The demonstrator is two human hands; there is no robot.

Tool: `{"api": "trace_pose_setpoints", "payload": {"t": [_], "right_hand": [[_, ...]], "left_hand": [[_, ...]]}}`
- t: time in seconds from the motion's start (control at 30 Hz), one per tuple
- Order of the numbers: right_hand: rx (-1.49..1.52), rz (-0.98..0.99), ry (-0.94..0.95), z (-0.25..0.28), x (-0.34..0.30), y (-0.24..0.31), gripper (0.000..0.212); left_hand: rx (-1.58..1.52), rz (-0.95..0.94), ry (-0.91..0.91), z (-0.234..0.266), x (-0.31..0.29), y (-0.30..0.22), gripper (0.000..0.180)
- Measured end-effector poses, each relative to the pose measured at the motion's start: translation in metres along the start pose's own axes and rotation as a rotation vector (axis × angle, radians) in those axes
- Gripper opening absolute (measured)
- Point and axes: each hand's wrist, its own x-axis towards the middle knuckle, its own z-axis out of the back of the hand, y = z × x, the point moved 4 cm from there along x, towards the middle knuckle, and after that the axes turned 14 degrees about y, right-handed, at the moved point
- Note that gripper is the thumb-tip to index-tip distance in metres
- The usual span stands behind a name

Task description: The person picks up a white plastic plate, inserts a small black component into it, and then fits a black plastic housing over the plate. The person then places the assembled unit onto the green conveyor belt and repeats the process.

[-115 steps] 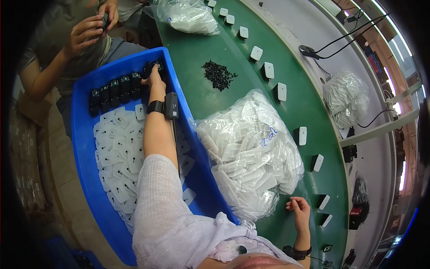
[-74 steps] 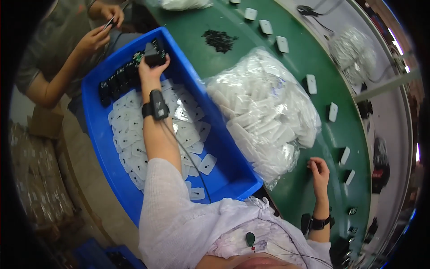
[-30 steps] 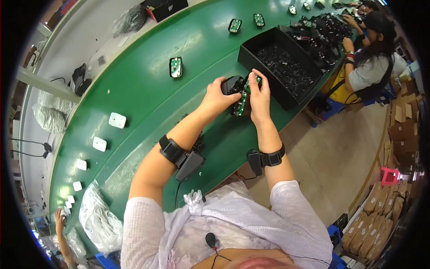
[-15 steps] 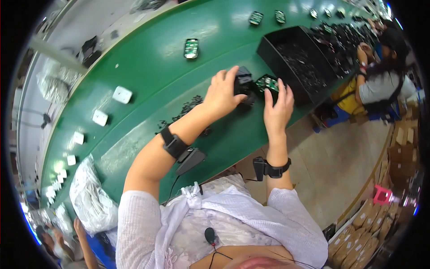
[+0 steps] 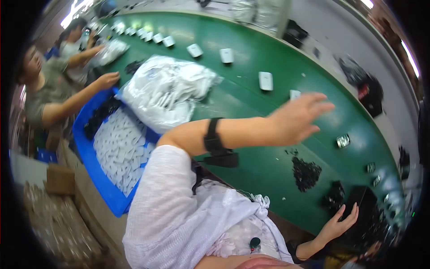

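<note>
My left hand point(image 5: 298, 120) is stretched out over the green table point(image 5: 251, 168), slightly smeared by motion. Its fingers are spread and nothing shows in them. Just beyond it lies a small white plastic case point(image 5: 294, 95), partly covered by the hand. Low on the right, my right hand point(image 5: 338, 227) is open, fingers apart, beside a black box point(image 5: 362, 201). A dark, shiny object point(image 5: 335, 195) sits near that hand; its kind is unclear. Between the hands lies a heap of small black parts point(image 5: 305, 174). A green circuit board in a case point(image 5: 343, 141) rests farther right.
White cases point(image 5: 226, 55) stand in a curved row along the table. A clear bag of white parts point(image 5: 165, 89) lies at the left, next to a blue bin point(image 5: 114, 204) of white pieces. A co-worker's hand point(image 5: 107, 80) is beside it. More circuit boards point(image 5: 371, 167) lie at the right.
The view has swung left, bringing the blue bin into sight. My left hand has left the dark object and reached left, fingers spread. My right hand no longer has the circuit board at its fingers.
</note>
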Motion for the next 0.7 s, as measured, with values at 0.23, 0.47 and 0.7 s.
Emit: {"api": "trace_pose_setpoints", "payload": {"t": [0.23, 0.47, 0.7], "right_hand": [[0.315, 0.648, 0.327, -0.041, 0.055, 0.218, 0.034], [0.609, 1.336, 0.710, -0.070, -0.004, 0.462, 0.032], [0.825, 1.599, 0.897, -0.096, -0.082, 0.575, 0.040]], "left_hand": [[0.335, 0.661, -0.348, 0.175, -0.262, 0.010, 0.044], [0.178, 1.437, -0.747, 0.222, -0.568, -0.007, 0.038], [0.557, 1.671, -0.640, 0.286, -0.649, 0.102, 0.051]]}}
